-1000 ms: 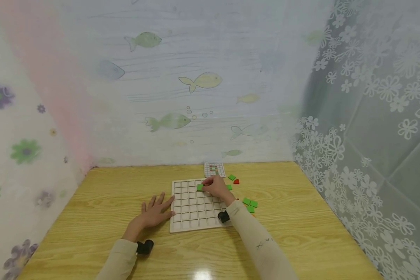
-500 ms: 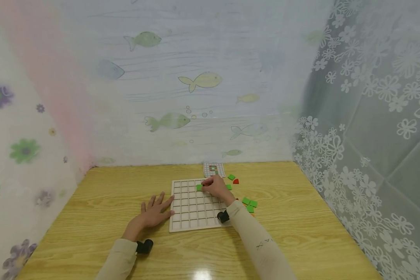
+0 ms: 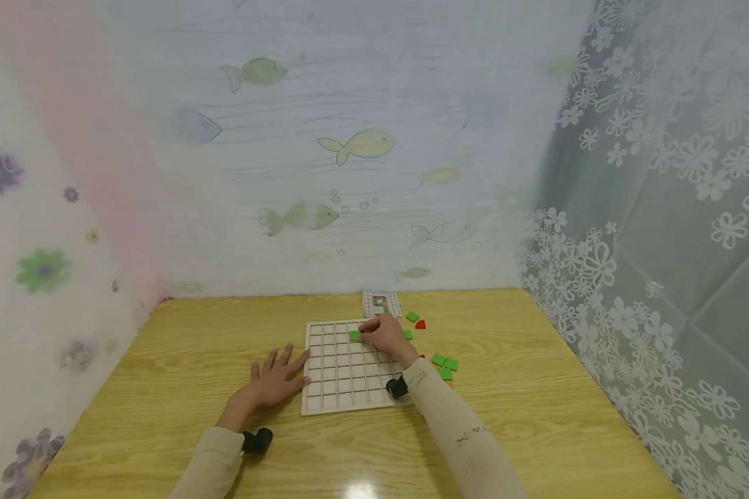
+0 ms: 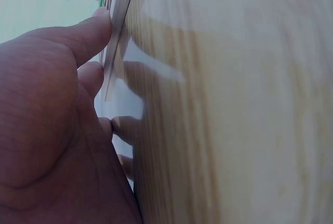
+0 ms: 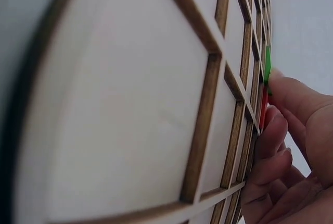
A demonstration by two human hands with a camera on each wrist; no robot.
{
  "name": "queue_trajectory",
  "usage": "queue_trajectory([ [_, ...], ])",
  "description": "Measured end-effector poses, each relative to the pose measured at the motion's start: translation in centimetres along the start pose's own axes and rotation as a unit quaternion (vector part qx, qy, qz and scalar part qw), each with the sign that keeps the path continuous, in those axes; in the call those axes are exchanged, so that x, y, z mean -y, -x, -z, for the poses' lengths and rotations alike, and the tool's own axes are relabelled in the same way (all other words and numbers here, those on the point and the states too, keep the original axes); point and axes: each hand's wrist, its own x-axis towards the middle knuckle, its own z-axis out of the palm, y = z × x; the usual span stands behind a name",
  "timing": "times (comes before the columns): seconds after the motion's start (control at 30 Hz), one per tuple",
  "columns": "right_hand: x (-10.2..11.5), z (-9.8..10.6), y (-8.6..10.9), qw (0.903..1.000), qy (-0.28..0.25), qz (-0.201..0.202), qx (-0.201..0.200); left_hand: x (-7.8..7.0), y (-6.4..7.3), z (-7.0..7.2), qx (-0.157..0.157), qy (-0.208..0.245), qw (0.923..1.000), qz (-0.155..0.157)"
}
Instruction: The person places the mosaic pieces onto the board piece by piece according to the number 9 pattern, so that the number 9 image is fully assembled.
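Note:
A pale wooden grid board [image 3: 337, 371] lies on the table. My left hand [image 3: 271, 382] rests beside it with spread fingers, thumb and index tip touching the board's left edge. At the far rows my right hand [image 3: 388, 337] pinches a red tile [image 5: 264, 110] between thumb and fingers, low against the grid. Just left of those fingertips a green tile [image 3: 354, 336] sits in a cell. Another green tile [image 3: 408, 335] shows to the right of the hand. The hand hides most of the red tile in the head view.
Behind the board lies a printed pattern card [image 3: 381, 303]. Right of it are a loose green tile [image 3: 412, 317] and a red quarter-round piece [image 3: 421, 324]. Several green tiles [image 3: 445, 374] and an orange piece [image 3: 451, 384] lie right of the board, partly behind the right sleeve.

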Motion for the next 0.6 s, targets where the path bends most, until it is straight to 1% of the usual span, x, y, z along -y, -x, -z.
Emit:
queue_trajectory([
  [0.2,-0.05,-0.11,-0.06,0.9999,-0.006,0.009,0.0,0.24,-0.17,-0.05,0.0,0.004,1.0,-0.001],
  [0.6,-0.45,-0.19,-0.3,0.9999,-0.008,0.006,0.005,0.09,-0.15,0.21,0.004,0.007,1.0,0.0],
])
